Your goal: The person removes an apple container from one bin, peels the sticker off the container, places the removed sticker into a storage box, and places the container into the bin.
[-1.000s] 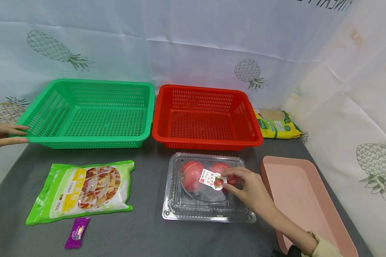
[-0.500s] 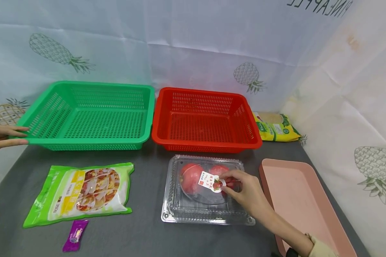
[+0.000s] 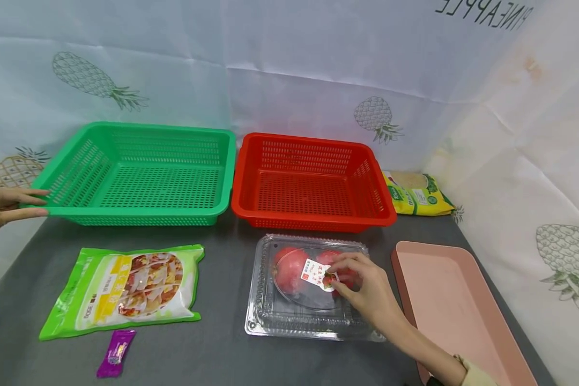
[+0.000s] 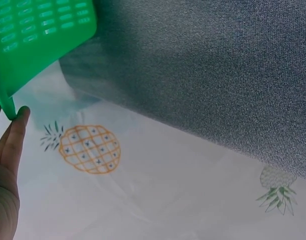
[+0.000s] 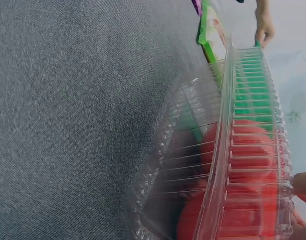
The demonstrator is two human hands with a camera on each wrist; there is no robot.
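A clear plastic clamshell box [image 3: 289, 321] stands on the dark cloth with round red fruits [image 3: 289, 268], which look like tomatoes, under its lid. My right hand [image 3: 369, 289] reaches over the box and pinches the right end of a white printed label [image 3: 316, 274] on the lid between thumb and fingers. The right wrist view shows the box's ribbed side [image 5: 228, 150], with only fingertips at the edge. At the far left, my left hand [image 3: 5, 209] grips the front left corner of the green basket [image 3: 140, 221], its thumb under the rim in the left wrist view.
A red basket [image 3: 318, 222] stands beside the green one. In front lie a green-and-white food bag [image 3: 125, 289] and a small purple packet [image 3: 116, 354]. A pink tray [image 3: 453, 300] is on the right, with a yellow bag [image 3: 420, 195] behind it.
The label's right end looks more bent under my right fingers. My left hand keeps its hold on the green basket. The whole head view has shifted slightly.
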